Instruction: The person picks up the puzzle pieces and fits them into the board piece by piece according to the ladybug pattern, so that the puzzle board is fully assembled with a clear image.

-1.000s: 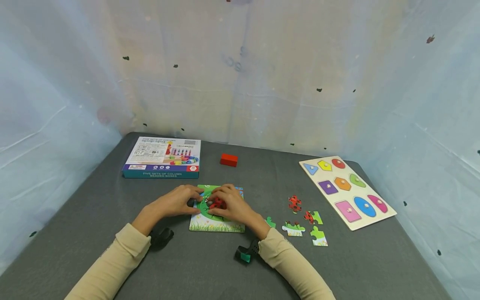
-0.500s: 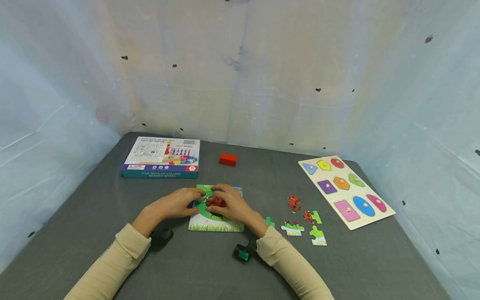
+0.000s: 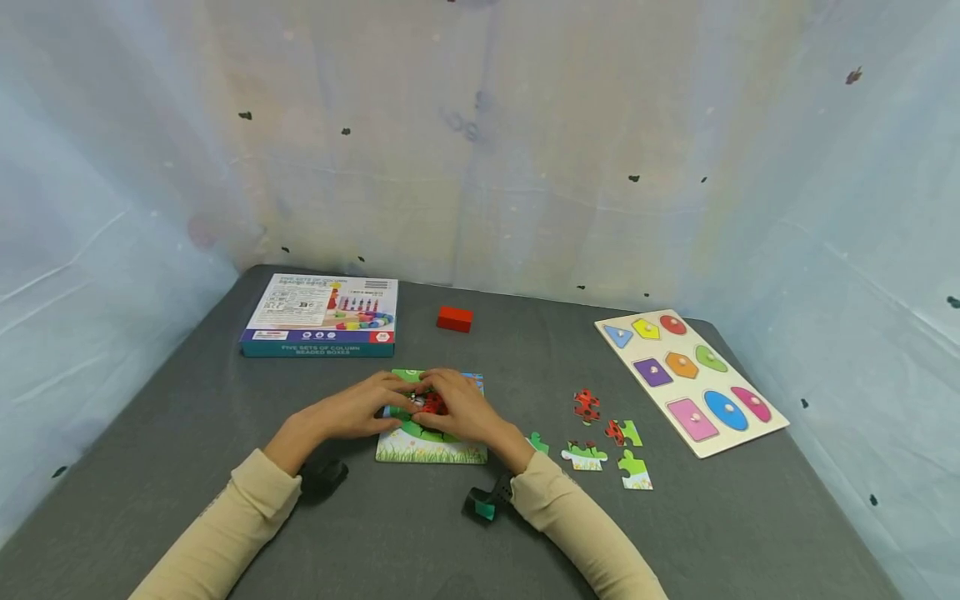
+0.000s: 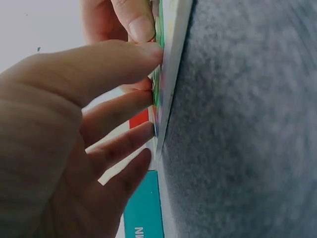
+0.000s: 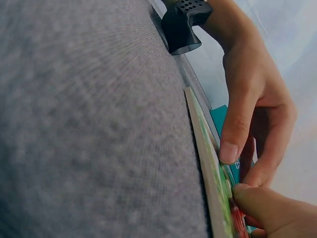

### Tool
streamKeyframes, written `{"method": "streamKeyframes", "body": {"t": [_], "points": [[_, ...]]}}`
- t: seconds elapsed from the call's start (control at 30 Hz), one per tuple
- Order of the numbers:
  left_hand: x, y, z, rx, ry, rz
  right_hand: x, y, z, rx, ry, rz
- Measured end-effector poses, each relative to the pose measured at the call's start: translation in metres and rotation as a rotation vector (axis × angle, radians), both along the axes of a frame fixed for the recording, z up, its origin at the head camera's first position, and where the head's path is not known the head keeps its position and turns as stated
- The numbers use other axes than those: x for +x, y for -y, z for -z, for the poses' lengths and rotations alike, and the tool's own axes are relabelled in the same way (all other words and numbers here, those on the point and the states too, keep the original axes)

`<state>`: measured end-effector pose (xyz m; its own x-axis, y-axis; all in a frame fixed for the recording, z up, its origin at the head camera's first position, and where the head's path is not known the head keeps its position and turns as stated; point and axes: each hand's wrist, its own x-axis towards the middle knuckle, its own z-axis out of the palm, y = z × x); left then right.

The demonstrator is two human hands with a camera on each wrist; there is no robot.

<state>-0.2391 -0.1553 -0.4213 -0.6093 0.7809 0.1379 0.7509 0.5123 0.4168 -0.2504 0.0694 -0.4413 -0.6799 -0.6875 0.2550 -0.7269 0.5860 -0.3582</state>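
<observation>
A square jigsaw board [image 3: 431, 452] with a green leaf and grass picture lies flat on the table under both hands. My left hand [image 3: 352, 410] touches its left part; in the left wrist view the fingers [image 4: 119, 110] are spread and rather straight, their tips on the board's face. From the other side my right hand [image 3: 465, 410] bends its thumb and fingers around a red ladybug puzzle piece [image 3: 432, 402] near the board's middle. In the right wrist view the right thumb [image 5: 252, 198] touches the red piece's edge. Fingers hide much of the picture.
Several loose puzzle pieces [image 3: 585, 457] lie right of the board. Beyond them is a wooden shape board [image 3: 693, 383] with knobbed pieces. A red block [image 3: 454, 319] and a boxed toy set [image 3: 318, 317] stand at the back. Black wrist devices [image 3: 483, 500] hang below the sleeves.
The left fingers have moved right, over the board, and now meet the right fingertips near the ladybug. The right hand stays almost where it was. Loose pieces have not moved.
</observation>
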Motion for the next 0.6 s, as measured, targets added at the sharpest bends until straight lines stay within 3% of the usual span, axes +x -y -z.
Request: {"method": "streamKeyframes", "body": {"t": [0.27, 0.43, 0.6], "points": [[-0.003, -0.001, 0.003, 0.008, 0.070, 0.019, 0.000, -0.004, -0.007, 0.095, -0.007, -0.059], [-0.001, -0.001, 0.003, 0.012, 0.072, 0.028, -0.003, -0.017, -0.013, 0.037, -0.012, -0.117], [0.001, -0.002, 0.001, 0.003, 0.089, 0.013, -0.006, -0.041, -0.023, -0.070, 0.002, -0.113]]}}
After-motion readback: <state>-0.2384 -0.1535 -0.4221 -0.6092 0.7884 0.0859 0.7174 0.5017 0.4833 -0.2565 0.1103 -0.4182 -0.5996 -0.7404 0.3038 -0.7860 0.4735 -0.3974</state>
